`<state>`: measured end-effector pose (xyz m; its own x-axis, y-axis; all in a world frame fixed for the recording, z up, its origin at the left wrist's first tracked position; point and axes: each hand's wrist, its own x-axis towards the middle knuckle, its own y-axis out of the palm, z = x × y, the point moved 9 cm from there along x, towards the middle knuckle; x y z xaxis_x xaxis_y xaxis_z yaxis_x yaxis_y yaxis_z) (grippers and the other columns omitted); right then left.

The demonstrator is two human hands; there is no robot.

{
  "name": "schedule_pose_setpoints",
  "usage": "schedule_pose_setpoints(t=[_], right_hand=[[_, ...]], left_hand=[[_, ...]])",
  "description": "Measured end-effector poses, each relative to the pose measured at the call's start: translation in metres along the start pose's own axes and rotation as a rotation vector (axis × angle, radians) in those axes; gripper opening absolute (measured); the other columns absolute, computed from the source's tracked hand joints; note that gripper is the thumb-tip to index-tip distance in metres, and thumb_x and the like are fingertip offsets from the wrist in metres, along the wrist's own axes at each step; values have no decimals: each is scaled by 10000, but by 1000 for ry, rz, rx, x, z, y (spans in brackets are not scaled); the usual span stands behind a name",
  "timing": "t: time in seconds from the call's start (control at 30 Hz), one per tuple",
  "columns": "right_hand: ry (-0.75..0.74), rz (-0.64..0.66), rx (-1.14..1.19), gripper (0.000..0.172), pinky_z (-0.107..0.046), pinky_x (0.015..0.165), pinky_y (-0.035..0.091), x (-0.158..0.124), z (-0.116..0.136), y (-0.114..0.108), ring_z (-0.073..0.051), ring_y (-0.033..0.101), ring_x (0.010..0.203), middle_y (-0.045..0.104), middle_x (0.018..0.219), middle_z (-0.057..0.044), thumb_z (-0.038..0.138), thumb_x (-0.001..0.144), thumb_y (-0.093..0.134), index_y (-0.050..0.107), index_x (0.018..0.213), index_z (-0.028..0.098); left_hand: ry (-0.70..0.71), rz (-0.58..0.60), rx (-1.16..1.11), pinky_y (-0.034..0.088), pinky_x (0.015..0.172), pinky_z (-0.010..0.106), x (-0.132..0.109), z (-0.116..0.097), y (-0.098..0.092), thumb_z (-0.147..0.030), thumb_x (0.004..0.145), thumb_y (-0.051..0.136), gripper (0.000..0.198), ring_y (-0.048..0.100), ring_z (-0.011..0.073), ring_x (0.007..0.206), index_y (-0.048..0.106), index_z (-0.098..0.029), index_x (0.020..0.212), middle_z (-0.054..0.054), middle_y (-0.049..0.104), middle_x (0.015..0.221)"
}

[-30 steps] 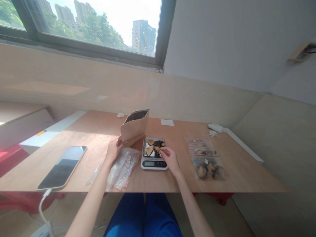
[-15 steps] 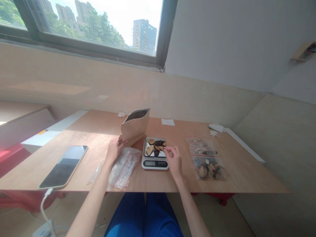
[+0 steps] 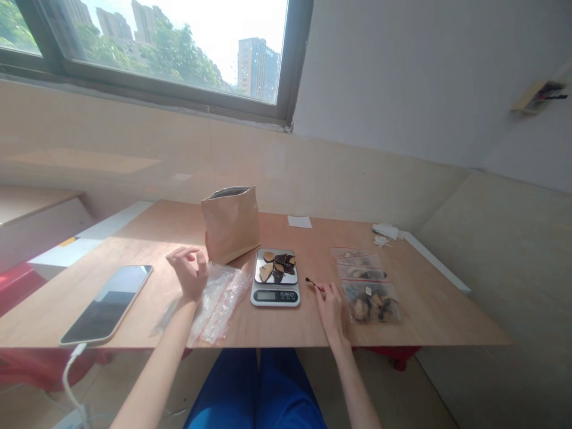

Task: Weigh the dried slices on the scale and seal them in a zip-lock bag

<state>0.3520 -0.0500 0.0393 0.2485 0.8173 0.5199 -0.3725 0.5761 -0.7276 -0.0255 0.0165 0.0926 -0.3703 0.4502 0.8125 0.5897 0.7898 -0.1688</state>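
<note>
My right hand (image 3: 329, 304) is closed in a pinch on a small dark dried slice (image 3: 309, 280), just right of the kitchen scale (image 3: 275, 297). Several dried slices (image 3: 277, 267), pale with dark edges, lie on the scale's pan. Its display is too small to read. To the left, my left hand (image 3: 188, 273) is loosely curled, with nothing visible in it. It is beside the clear plastic zip bags (image 3: 221, 304), in front of an upright brown paper pouch (image 3: 231, 226) whose top gapes.
Clear zip bags (image 3: 373, 304) holding dried pieces lie at the right. A phone (image 3: 109, 305) with a white cable (image 3: 71, 363) rests at the left. White paper (image 3: 300, 222) lies at the back, and more white scraps (image 3: 385, 231) sit at the back right. A wall closes off the table's far side.
My left hand has let go of the paper pouch and drawn back left; the pouch now stands by itself. My right hand has moved right, away from the pan, with a slice in its fingers.
</note>
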Motion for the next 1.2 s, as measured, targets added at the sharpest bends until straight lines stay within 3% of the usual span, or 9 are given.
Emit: schedule_pose_setpoints(t=[0.17, 0.23, 0.4, 0.53, 0.63, 0.83, 1.03, 1.13, 1.2], right_hand=[[11, 18, -41, 316, -283, 641, 402, 0, -3, 5, -189, 557, 717, 581, 813, -90, 273, 903, 331, 605, 794, 159], [8, 27, -57, 299, -279, 637, 398, 0, -3, 6, -188, 557, 714, 579, 809, -84, 253, 901, 335, 601, 799, 160], [1, 40, -96, 299, -279, 627, 388, -2, -2, 5, -192, 553, 711, 578, 816, -85, 242, 900, 330, 598, 795, 161], [4, 40, -99, 290, -273, 617, 379, -3, -1, 4, -189, 552, 706, 575, 804, -81, 235, 893, 346, 609, 793, 163], [40, 38, -79, 272, -265, 604, 371, 2, -5, 4, -178, 551, 692, 574, 812, -73, 223, 880, 368, 619, 793, 165], [120, 68, -158, 240, -264, 578, 347, 23, -14, 6, -176, 546, 673, 586, 788, -70, 192, 852, 400, 630, 792, 160], [129, 19, 25, 303, -289, 624, 408, 23, 0, 2, -190, 565, 710, 575, 843, -107, 190, 841, 358, 652, 884, 131], [107, 5, 187, 325, -287, 667, 426, 10, 36, -10, -184, 577, 763, 567, 903, -109, 208, 860, 336, 628, 987, 145], [52, 94, 326, 291, -268, 684, 425, 0, 74, -13, -175, 573, 799, 587, 921, -91, 255, 878, 356, 622, 958, 168]], left_hand=[[177, 442, 44, 354, 563, 266, -10, -34, 25, -293, 833, 338, 290, 440, 132, 557, 415, -207, 567, 11, 459, 575], [189, 454, 64, 312, 511, 250, -8, -47, 20, -321, 830, 346, 330, 389, 110, 486, 383, -204, 523, -8, 421, 508], [151, 310, 61, 282, 488, 244, 10, -79, -14, -346, 847, 304, 401, 347, 99, 438, 332, -203, 473, -20, 357, 440], [-77, 449, 204, 286, 477, 238, 2, -68, -22, -399, 848, 327, 389, 403, 121, 432, 479, -211, 543, -24, 418, 437], [-174, 665, 316, 273, 448, 243, -27, -51, -21, -439, 792, 416, 307, 469, 153, 454, 524, -233, 591, -13, 528, 512], [-365, 856, 285, 423, 607, 275, -78, -14, -26, -495, 744, 438, 311, 593, 192, 697, 556, -227, 849, 35, 605, 805], [-386, 859, 166, 447, 612, 287, -77, -9, -22, -417, 735, 406, 246, 573, 175, 609, 545, -215, 738, 29, 597, 698], [-384, 698, 138, 448, 607, 294, -61, -24, -32, -427, 722, 439, 245, 563, 176, 576, 558, -213, 714, 31, 611, 682], [-383, 596, 99, 447, 594, 287, -54, -41, -39, -452, 722, 470, 261, 567, 176, 568, 578, -215, 739, 25, 614, 661]])
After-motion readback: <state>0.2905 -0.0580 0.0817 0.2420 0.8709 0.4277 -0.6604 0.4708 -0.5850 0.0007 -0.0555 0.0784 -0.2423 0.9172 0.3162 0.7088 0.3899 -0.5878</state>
